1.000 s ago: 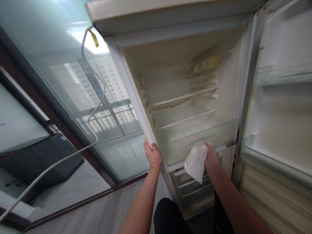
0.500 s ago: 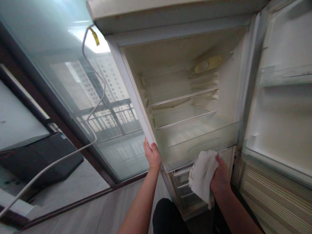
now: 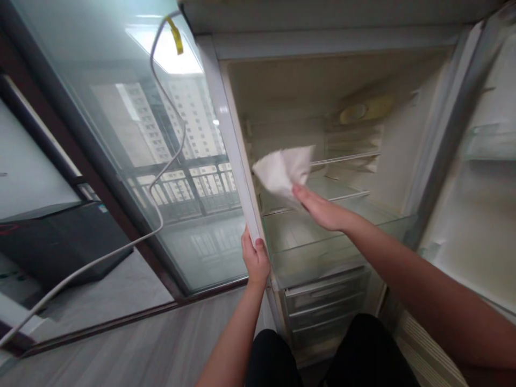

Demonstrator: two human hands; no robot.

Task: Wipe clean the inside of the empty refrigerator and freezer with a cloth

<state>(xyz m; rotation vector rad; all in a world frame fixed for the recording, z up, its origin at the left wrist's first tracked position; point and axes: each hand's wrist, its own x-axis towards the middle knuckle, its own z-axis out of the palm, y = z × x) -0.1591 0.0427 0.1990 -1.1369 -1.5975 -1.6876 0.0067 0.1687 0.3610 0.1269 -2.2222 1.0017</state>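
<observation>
The right hand (image 3: 320,208) has a white cloth (image 3: 284,169) pinched in its fingers; the cloth fans out beyond the fingertips, up and to the left of that hand, in front of the open upper compartment of a refrigerator (image 3: 336,44). Whether the cloth touches anything inside cannot be told. The left hand (image 3: 256,260), lower and to the left of the right one, grasps the refrigerator's near side edge, thumb on the front face and fingers around the outer side.

Just above the right hand runs the trim of the upper glass shelf (image 3: 355,158), partly hidden by the cloth; farther up and to the right sits a yellowed light housing (image 3: 358,112). Below the right hand are a clear crisper drawer (image 3: 342,250) and, lower, the freezer drawers (image 3: 326,301). The refrigerator door (image 3: 484,215) stands open to the right of the right hand, blurred, with a clear rack high on it.

Left of the left hand is a glass panel (image 3: 201,255); a pale power cord (image 3: 184,137) with a yellow tag (image 3: 176,36) hangs up and to the left of it. Below that hand lies the grey wood-grain floor (image 3: 161,344).
</observation>
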